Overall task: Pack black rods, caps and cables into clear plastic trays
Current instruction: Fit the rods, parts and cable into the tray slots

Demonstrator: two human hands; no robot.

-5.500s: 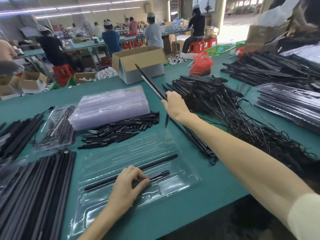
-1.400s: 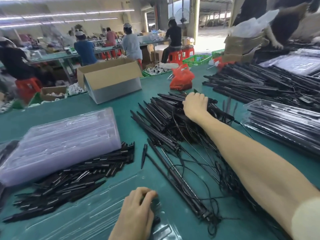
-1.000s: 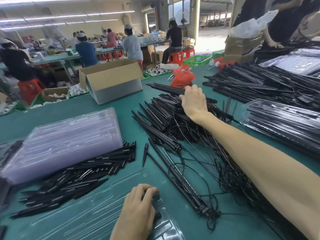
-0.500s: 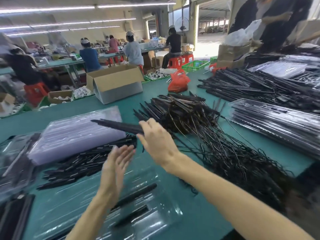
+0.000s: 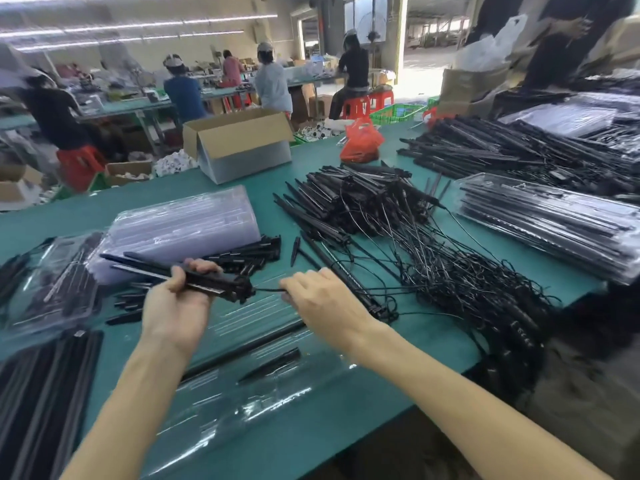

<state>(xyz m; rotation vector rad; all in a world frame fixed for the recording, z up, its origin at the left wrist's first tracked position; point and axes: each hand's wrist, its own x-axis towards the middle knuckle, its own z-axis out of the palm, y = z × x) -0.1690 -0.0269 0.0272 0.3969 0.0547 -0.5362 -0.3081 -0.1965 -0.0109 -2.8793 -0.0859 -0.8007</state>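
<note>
My left hand [image 5: 176, 306] grips a bundle of black rods [image 5: 156, 271] that points left, held above the table. A thin black cable [image 5: 268, 289] runs out of the bundle's right end, and my right hand [image 5: 325, 299] pinches it. Below both hands lies an open clear plastic tray [image 5: 249, 386] holding one long black rod [image 5: 242, 351] and a short black cap [image 5: 273, 363]. A heap of cabled rods [image 5: 374, 209] lies to the right, and loose caps [image 5: 249, 256] lie behind my left hand.
A stack of empty clear trays [image 5: 183, 223] sits at the left. Packed trays [image 5: 554, 226] are piled at the right. Plain black rods [image 5: 41, 393] lie at the near left. A cardboard box [image 5: 239, 147] and a red bag [image 5: 360, 143] stand at the far edge. People work at benches behind.
My right hand lifted rods out of the heap and carried them left. My left hand rose off the tray and took hold of them; my right hand now pinches the cable.
</note>
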